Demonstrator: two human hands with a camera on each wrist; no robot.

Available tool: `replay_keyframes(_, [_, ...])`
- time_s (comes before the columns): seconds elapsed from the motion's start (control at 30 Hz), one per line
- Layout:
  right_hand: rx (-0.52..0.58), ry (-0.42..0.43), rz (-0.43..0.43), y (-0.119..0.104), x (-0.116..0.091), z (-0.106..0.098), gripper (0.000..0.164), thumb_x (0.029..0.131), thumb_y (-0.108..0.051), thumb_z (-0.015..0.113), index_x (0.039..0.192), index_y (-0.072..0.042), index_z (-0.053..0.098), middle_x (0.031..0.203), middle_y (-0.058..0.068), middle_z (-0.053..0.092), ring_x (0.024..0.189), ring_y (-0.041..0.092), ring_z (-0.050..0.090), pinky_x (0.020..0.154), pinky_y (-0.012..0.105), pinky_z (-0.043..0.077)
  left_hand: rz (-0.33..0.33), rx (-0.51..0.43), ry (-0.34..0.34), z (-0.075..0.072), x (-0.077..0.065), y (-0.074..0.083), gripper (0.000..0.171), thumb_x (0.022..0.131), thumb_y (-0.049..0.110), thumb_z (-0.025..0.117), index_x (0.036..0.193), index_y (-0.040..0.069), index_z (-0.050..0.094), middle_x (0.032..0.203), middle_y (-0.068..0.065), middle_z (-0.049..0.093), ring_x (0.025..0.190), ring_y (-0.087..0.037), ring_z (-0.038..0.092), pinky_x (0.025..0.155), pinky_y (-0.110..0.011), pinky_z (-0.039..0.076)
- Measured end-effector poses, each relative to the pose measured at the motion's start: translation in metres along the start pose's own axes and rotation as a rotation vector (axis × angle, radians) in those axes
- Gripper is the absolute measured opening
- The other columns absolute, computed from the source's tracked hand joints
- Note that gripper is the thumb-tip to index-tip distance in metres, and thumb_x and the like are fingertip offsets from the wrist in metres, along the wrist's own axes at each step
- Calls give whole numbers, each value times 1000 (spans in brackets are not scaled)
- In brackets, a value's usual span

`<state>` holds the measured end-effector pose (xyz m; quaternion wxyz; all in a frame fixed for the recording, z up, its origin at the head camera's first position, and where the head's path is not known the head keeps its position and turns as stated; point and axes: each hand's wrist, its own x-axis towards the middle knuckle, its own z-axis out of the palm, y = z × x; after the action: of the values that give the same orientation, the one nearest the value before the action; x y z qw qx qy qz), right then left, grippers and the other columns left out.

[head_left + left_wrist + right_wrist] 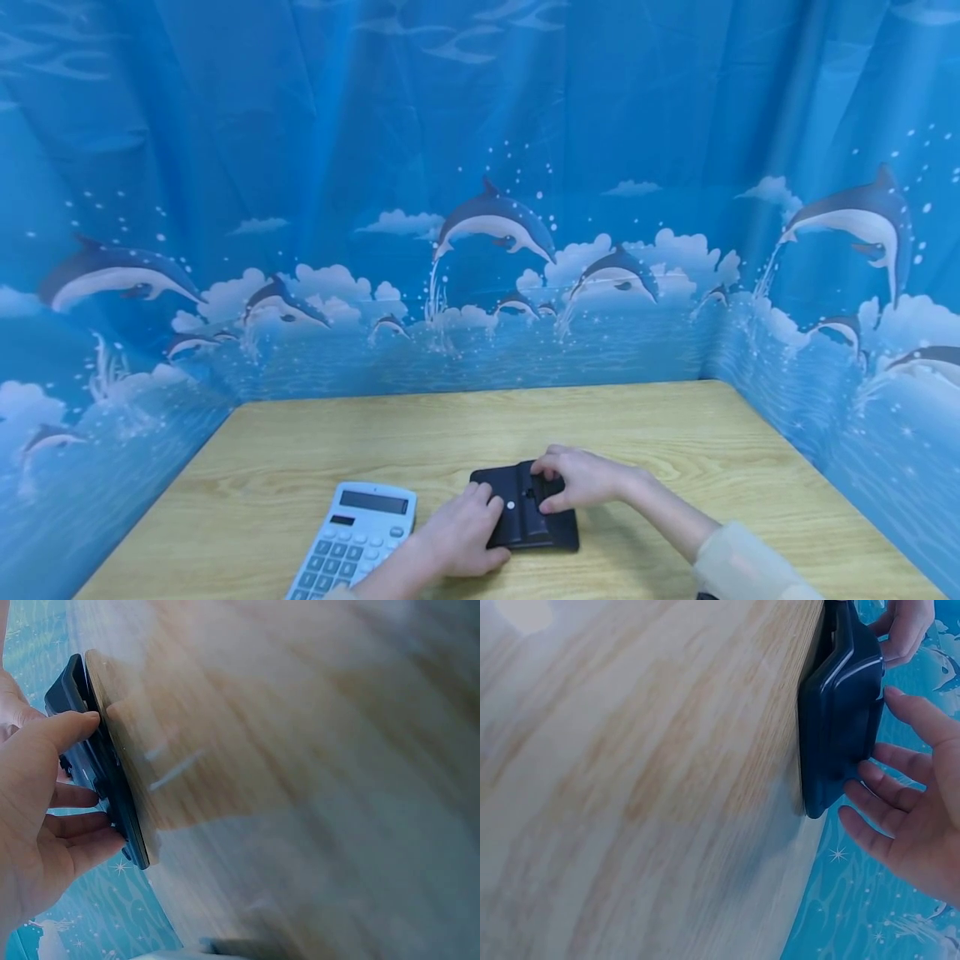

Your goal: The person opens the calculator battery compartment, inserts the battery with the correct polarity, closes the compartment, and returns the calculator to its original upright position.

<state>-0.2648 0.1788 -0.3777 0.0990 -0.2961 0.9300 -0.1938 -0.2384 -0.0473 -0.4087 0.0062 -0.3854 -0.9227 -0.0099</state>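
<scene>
A black wallet (558,535) lies unfolded on the table, with a raised section across its middle and a small white round spot on its left part. My left hand (467,527) holds its left side, thumb at the near edge and fingers on top, as the left wrist view also shows. Over the raised section, my right hand (581,479) has its thumb and fingers bent around a flap. In the right wrist view the fingertips (864,769) meet the wallet's side (836,720). What lies under the right palm is hidden in the head view.
A light blue calculator (371,521) lies left of the wallet, partly behind my left forearm. The wooden table (337,442) ends at a blue dolphin-print curtain (480,167) at the back and both sides. A small dark object (705,596) shows at the bottom edge, under the right sleeve.
</scene>
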Motion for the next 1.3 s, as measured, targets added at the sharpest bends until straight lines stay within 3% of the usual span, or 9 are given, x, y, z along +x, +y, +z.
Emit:
replay_keyframes(0.53, [77, -12, 19, 2, -2, 0, 47, 81, -28, 71, 119, -5, 57, 92, -4, 52, 82, 13, 50, 71, 30, 44, -7, -4, 1, 1, 0, 1, 48, 78, 51, 66, 101, 9, 58, 98, -4, 51, 88, -13, 48, 75, -28, 48])
replay_keyframes(0.83, [111, 49, -71, 8, 0, 0, 22, 80, -18, 71, 97, -7, 62, 81, -6, 57, 73, 5, 53, 66, 24, 47, 9, 8, 38, 3, -1, 0, 47, 78, 50, 66, 98, 9, 57, 95, -4, 50, 87, -14, 47, 74, -28, 48])
replay_keyframes(1.3, [103, 106, -11, 0, -1, 5, 26, 76, -17, 75, 95, -5, 62, 77, -4, 57, 70, 8, 52, 63, 25, 46, -5, 1, 18, 3, 0, 0, 47, 77, 50, 67, 99, 10, 57, 97, -4, 50, 88, -14, 48, 74, -28, 49])
